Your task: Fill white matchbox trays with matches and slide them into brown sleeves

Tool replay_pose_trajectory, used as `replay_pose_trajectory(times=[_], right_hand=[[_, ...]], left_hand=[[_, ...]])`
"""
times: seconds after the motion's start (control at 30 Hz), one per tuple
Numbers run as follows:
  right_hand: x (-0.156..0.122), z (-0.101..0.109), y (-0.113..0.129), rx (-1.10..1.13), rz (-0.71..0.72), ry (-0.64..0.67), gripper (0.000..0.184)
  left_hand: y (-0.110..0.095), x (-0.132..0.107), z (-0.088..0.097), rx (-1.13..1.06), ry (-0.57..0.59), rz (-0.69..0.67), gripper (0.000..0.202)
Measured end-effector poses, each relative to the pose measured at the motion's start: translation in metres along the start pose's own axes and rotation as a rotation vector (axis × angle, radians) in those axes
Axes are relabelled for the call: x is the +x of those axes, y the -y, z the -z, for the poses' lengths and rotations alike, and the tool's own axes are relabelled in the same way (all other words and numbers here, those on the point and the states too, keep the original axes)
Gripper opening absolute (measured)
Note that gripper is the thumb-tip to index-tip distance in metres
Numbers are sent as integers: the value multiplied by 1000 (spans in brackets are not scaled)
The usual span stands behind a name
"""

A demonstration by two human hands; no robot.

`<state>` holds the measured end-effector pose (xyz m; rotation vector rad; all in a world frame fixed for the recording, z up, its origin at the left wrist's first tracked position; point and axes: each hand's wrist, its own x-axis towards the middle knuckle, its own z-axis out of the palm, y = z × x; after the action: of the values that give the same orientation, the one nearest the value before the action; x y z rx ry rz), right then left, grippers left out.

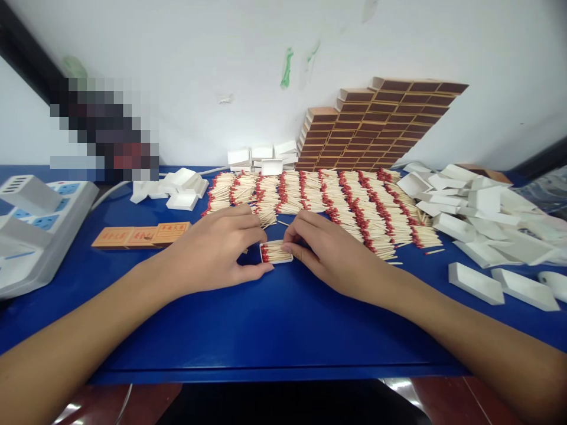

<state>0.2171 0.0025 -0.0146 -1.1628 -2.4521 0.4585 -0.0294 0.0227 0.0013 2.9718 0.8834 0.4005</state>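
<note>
A small white matchbox tray (277,260) lies on the blue table between my hands, filled with red-headed matches (275,251). My left hand (224,248) is closed around the tray's left end, thumb at the near side and index finger at the far side. At the right end, my right hand (334,254) pinches with thumb and index finger at the plain ends of the matches; its other fingers are curled. Just beyond both hands spread rows of loose matches (301,189), heads mostly lined up in bands.
Stacked brown-sided matchboxes (367,127) lean at the wall. Empty white trays pile up at the right (482,200), back left (183,186) and back middle (263,156). Orange matchboxes (142,235) lie left of my left hand, near a white power strip (48,230). The table's front edge (274,373) is close.
</note>
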Motion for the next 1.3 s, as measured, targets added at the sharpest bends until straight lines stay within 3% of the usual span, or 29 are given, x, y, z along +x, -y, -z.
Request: replay_pose_trajectory(times=[0.63, 0.93, 1.3], right_hand=[[-4, 4, -3, 34, -12, 28, 13], [11, -4, -30, -120, -54, -215, 10], [14, 3, -42, -166, -15, -134, 15]], left_hand=[[0, 0, -1, -3, -15, -1, 32], [0, 0, -2, -4, -14, -1, 31], [0, -1, -1, -6, -14, 9, 31]])
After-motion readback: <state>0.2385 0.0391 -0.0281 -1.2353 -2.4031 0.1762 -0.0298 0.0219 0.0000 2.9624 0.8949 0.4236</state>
